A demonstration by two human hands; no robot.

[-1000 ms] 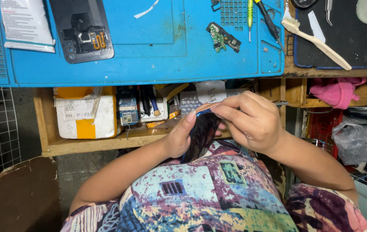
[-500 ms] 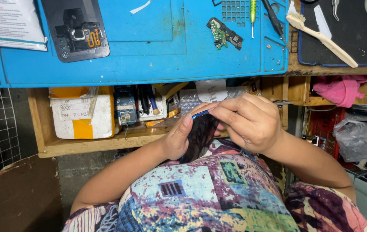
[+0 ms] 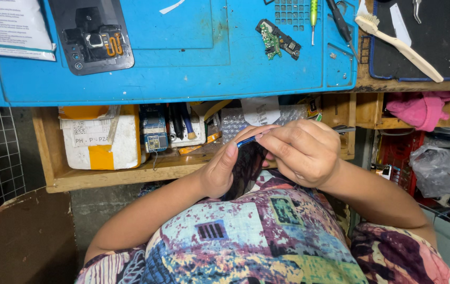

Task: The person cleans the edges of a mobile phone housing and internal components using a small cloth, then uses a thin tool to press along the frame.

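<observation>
Fingers of the left hand (image 3: 222,173) and the right hand (image 3: 301,152) grip one dark phone (image 3: 246,163) on edge above the lap, below the blue mat (image 3: 193,58); most of the phone is hidden between the palms. On the mat lie one opened phone back (image 3: 92,32), cut off at the top, and one small circuit board (image 3: 278,39).

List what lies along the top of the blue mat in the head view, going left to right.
White paper sheet, opened phone back, small green circuit board, green-handled screwdriver, then, past the blue mat, the white brush.
</observation>
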